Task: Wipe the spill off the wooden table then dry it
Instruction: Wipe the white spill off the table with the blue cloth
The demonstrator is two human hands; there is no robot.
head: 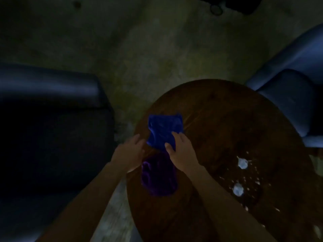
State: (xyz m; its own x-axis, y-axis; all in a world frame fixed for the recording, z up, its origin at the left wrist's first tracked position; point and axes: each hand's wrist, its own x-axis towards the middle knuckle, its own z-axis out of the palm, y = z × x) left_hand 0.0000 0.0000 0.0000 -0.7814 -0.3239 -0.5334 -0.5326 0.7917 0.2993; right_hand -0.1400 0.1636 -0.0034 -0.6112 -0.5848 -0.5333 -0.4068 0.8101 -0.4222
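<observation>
hands: right (181,151) grips blue cloth (164,131); left (129,151) loosely open | spill (242,163) unwiped

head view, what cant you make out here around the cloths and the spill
- Round wooden table: its near and right parts are cut off by the frame edges.
- White spill: dim light hides how far the droplets spread.
- Purple cloth: the right hand covers its top edge.
- Left hand: too dark to tell whether it grips the blue cloth.
</observation>
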